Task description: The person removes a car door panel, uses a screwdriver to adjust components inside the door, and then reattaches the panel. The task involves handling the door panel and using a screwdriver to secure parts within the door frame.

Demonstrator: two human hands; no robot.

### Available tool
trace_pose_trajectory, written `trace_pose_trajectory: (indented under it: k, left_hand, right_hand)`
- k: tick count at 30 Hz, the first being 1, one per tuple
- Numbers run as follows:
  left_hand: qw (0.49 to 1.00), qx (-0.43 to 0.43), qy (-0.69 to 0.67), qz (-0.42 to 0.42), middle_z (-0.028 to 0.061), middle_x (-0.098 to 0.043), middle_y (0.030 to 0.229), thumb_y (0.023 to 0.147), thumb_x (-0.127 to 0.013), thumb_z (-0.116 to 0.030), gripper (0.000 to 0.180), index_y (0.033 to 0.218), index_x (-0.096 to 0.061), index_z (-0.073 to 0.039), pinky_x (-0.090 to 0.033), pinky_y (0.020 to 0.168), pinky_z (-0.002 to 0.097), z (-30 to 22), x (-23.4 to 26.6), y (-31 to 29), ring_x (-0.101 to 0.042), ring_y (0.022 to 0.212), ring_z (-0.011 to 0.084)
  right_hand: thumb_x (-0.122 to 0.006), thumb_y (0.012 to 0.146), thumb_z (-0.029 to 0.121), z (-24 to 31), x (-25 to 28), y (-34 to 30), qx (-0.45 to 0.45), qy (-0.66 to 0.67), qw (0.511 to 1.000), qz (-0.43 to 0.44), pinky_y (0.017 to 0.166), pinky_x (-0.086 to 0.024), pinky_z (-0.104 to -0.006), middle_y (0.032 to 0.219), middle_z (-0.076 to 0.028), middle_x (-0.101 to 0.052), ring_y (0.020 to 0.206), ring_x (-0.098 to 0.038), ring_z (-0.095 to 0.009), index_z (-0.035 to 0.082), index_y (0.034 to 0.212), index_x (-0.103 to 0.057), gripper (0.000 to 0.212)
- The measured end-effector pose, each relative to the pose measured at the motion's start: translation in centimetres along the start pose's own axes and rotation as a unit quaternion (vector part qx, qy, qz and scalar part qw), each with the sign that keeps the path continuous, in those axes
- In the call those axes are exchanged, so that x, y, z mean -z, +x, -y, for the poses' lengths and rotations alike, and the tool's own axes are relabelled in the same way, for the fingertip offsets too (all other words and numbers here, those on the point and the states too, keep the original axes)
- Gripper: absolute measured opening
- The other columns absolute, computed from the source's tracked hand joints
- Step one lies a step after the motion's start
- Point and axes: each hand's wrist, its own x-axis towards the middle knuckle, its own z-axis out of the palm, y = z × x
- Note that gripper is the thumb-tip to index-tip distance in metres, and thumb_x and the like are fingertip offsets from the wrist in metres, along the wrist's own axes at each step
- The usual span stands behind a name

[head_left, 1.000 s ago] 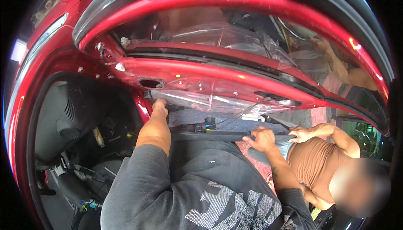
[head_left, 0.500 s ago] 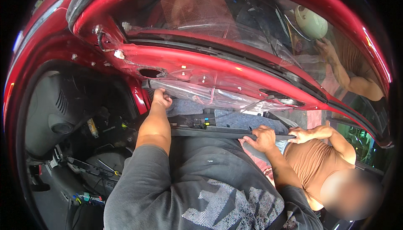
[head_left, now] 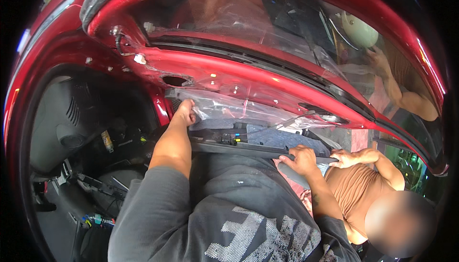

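Note:
A black door trim panel (head_left: 229,150) with blue-grey padding (head_left: 267,137) on its inner side stands off the bare red door (head_left: 267,82), its edge across my front. My right hand (head_left: 302,160) grips the panel's upper edge near its right end. My left hand (head_left: 188,112) reaches past the panel to the door's left end and is closed beside the clear plastic sheet (head_left: 229,108); what its fingers hold, if anything, is hidden. To the right, a person's hand (head_left: 342,158) holds the same panel's end. A thin cable (head_left: 287,121) runs between door and panel.
The person in a brown top (head_left: 351,178) crouches at the right. On the left is the car's cabin, with a grey dashboard (head_left: 57,118), a small yellow-labelled bottle (head_left: 106,141) and loose wires. The door's window glass (head_left: 229,13) rises above, mirroring a pale helmet (head_left: 359,30).
The view has shifted slightly. My left arm and shoulder have moved a little to the left. Both hands and the other person's hand keep nearly the same places.

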Motion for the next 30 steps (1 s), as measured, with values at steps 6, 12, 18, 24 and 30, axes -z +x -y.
trace_pose_trajectory:
  k: [6, 12, 18, 24, 30]
  left_hand:
    - [0.978, -0.170, 0.013, 0.119, -0.0068, -0.037, 0.068, 0.094, -0.061, -0.033, 0.019, 0.083, -0.050, -0.022, -0.029, 0.056, 0.0299, -3.2, -0.6, -16.2, -0.036, 0.059, 0.0114]
    - [0.949, -0.280, -0.086, 0.115, -0.0075, -0.033, 0.071, 0.102, -0.066, -0.031, 0.023, 0.087, -0.051, -0.022, -0.027, 0.056, 0.0293, -2.9, 0.6, -15.8, -0.032, 0.062, 0.0096]
    - [0.906, -0.229, -0.295, 0.197, -0.0048, -0.038, 0.069, 0.101, -0.071, -0.025, 0.020, 0.089, -0.059, -0.014, -0.040, 0.060, 0.0292, -3.2, -2.1, -17.6, -0.040, 0.062, 0.0119]
    - [0.846, -0.227, -0.416, 0.245, -0.0040, -0.037, 0.066, 0.101, -0.073, -0.022, 0.028, 0.083, -0.055, -0.012, -0.037, 0.057, 0.0295, -3.6, -3.8, -17.0, -0.038, 0.060, 0.0127]
    - [0.816, -0.292, -0.409, 0.286, -0.0016, -0.041, 0.072, 0.099, -0.065, -0.013, 0.008, 0.101, -0.063, -0.005, -0.042, 0.066, 0.0306, -3.2, -4.2, -17.5, -0.042, 0.067, 0.0138]
  right_hand:
    - [-0.066, 0.099, 0.067, 0.0, 1.1, 1.4, -0.044, 0.008, 0.998, 0.054, 0.081, -0.056, -0.0562, 0.079, -0.020, -0.072, 0.087, -0.073, -0.042, 0.007, 0.081, -0.078, 0.064]
    - [-0.067, 0.098, 0.068, -0.1, 1.9, 3.5, -0.042, -0.005, 0.996, 0.079, 0.084, -0.057, -0.0552, 0.082, -0.021, -0.073, 0.089, -0.074, -0.043, 0.006, 0.084, -0.080, 0.065]
    - [-0.068, 0.098, 0.066, 0.1, 1.6, 3.2, -0.046, 0.002, 0.998, 0.050, 0.077, -0.054, -0.0562, 0.077, -0.022, -0.069, 0.083, -0.070, -0.045, 0.005, 0.076, -0.074, 0.065]
    - [-0.069, 0.098, 0.067, 0.2, 1.7, 3.6, -0.050, 0.004, 0.997, 0.066, 0.077, -0.054, -0.0565, 0.075, -0.023, -0.069, 0.082, -0.071, -0.045, 0.004, 0.074, -0.073, 0.067]
    - [-0.068, 0.098, 0.069, 0.7, 1.9, 3.7, -0.059, -0.013, 0.995, 0.079, 0.078, -0.055, -0.0564, 0.078, -0.024, -0.072, 0.083, -0.072, -0.045, 0.005, 0.075, -0.074, 0.068]
